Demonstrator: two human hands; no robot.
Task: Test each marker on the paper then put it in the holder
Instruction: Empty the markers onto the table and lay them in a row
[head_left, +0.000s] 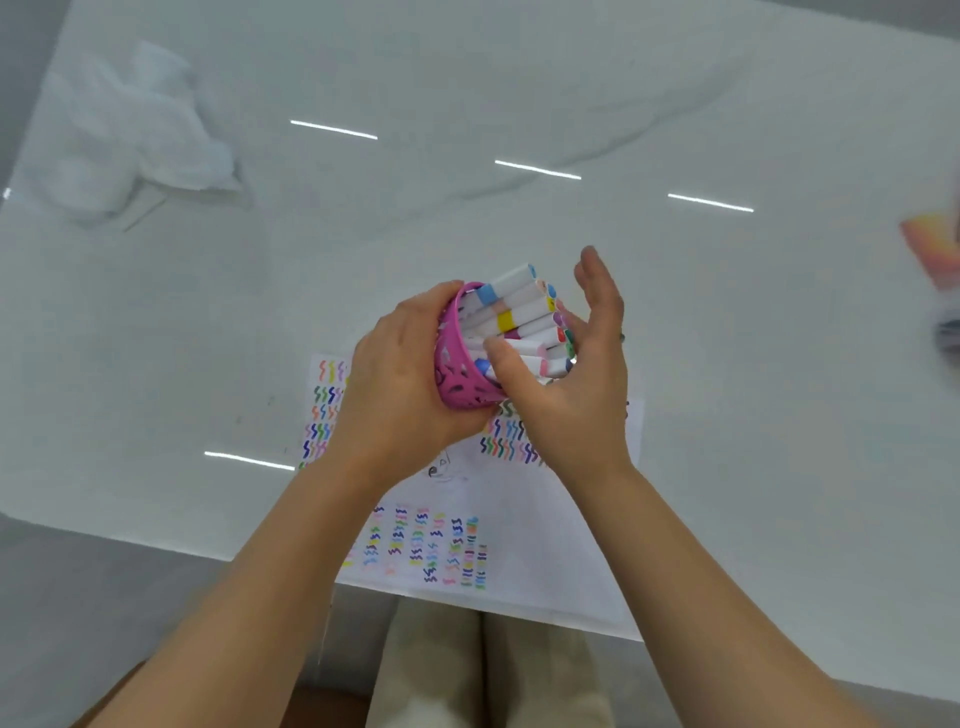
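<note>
centrally, left hand (400, 384) grip curls round tilted pink holder (458, 387); markers (519, 310) point to two o'clock; right hand (579, 384) grip open, cupping caps.

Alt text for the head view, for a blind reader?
A person's left hand grips a pink holder tipped on its side, full of white markers, while the right hand cups their ends. Beneath lies paper covered in coloured squiggles, on a white table.

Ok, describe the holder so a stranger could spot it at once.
On the white table, find the paper covered in coloured squiggles at the near edge. Over its far end, the left hand grips the holder, tipped sideways. It is the only cup: bright pink, cut-out walls, packed with white markers.
</note>
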